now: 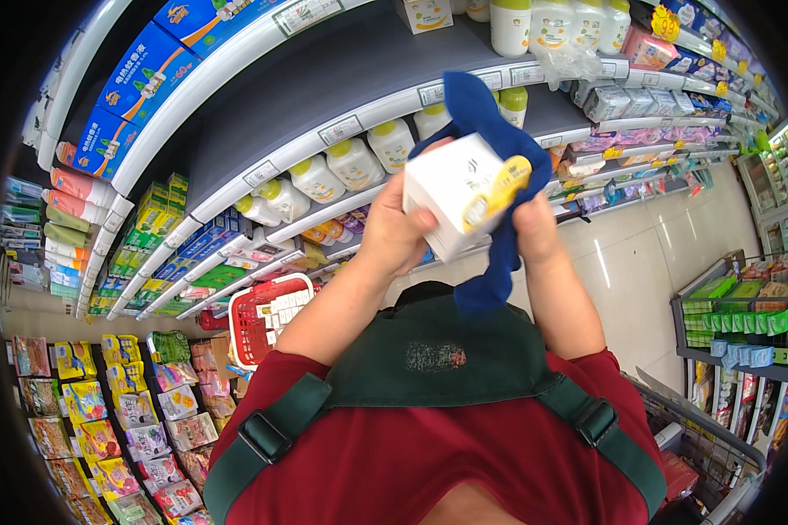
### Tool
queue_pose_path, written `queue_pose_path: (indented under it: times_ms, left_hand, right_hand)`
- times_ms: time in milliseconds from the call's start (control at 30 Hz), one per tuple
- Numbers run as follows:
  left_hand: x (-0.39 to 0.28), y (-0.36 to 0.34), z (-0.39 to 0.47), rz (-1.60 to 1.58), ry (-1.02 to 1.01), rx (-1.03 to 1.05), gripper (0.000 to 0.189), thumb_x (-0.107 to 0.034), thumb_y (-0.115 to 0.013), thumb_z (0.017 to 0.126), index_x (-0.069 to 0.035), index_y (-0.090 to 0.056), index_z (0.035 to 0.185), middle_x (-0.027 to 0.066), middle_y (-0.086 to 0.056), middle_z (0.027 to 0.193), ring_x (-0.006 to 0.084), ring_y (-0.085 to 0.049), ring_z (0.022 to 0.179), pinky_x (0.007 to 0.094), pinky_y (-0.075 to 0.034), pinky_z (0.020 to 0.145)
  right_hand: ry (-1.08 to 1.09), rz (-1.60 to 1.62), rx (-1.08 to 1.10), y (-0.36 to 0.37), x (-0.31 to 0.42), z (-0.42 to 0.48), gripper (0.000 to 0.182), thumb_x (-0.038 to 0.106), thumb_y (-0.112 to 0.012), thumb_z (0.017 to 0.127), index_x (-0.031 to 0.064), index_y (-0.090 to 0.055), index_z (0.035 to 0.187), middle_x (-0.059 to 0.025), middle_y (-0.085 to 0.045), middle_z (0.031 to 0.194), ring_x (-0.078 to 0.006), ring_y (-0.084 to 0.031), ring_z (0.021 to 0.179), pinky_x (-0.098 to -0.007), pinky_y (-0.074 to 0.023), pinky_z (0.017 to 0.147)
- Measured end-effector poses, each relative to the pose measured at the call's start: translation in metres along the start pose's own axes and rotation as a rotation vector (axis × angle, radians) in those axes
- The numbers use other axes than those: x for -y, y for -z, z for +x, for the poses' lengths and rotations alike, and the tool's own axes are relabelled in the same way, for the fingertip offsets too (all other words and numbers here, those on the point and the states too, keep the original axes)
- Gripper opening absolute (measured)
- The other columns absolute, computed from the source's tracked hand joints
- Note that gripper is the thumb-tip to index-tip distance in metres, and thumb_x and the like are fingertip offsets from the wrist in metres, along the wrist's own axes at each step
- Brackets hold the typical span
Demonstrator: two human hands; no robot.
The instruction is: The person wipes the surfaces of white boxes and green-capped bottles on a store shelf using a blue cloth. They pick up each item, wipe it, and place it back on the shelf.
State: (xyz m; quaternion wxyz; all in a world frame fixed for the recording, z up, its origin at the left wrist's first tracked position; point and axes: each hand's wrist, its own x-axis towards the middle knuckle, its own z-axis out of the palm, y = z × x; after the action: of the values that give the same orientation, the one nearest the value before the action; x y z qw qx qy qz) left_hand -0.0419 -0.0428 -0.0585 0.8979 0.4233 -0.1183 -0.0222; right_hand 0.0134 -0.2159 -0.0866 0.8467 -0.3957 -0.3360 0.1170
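My left hand (391, 233) grips a white carton (450, 190) with a yellow printed patch, holding it tilted in front of my chest. A dark blue cloth (522, 141) drapes behind and along the far right side of the carton. In my right hand (535, 226) the cloth is bunched, close against the carton's right side. One end of the cloth hangs down over my dark green apron (374, 367). The carton is slightly blurred, and some fingers of both hands are hidden behind it and the cloth.
Before me, a dark shelf (262, 111) carries one similar white carton (427, 14) at its back edge. White bottles (354, 164) with green caps line the shelf below. A red basket (240, 328) of small white boxes stands at left, a wire shopping cart (709, 420) at lower right.
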Motion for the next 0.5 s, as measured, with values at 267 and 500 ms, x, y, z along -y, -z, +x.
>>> queue_pose_path:
  times_ms: [267,500]
  left_hand:
    - [0.009,-0.005,0.015,0.189,-0.359,-0.222,0.069,-0.018,-0.067,0.092,-0.001,-0.029,0.147,0.0122,-0.043,0.142,0.0218,-0.042,0.132,0.0361,-0.035,0.109]
    - [0.021,0.008,0.006,0.411,-0.218,-0.210,0.069,-0.027,-0.078,0.081,0.000,-0.042,0.133,0.0097,-0.057,0.124,0.0196,-0.057,0.112,0.0331,-0.047,0.095]
  right_hand:
    - [0.110,-0.141,-0.328,-0.024,-0.026,-0.002,0.048,0.021,-0.064,0.095,-0.0022,-0.045,0.132,-0.0068,-0.058,0.124,-0.0134,-0.053,0.110,-0.0276,-0.0422,0.095]
    - [0.214,-0.618,-0.356,-0.038,-0.030,-0.004,0.029,0.007,-0.069,0.086,-0.0017,-0.062,0.113,-0.0131,-0.066,0.105,-0.0231,-0.063,0.095,-0.0326,-0.0480,0.084]
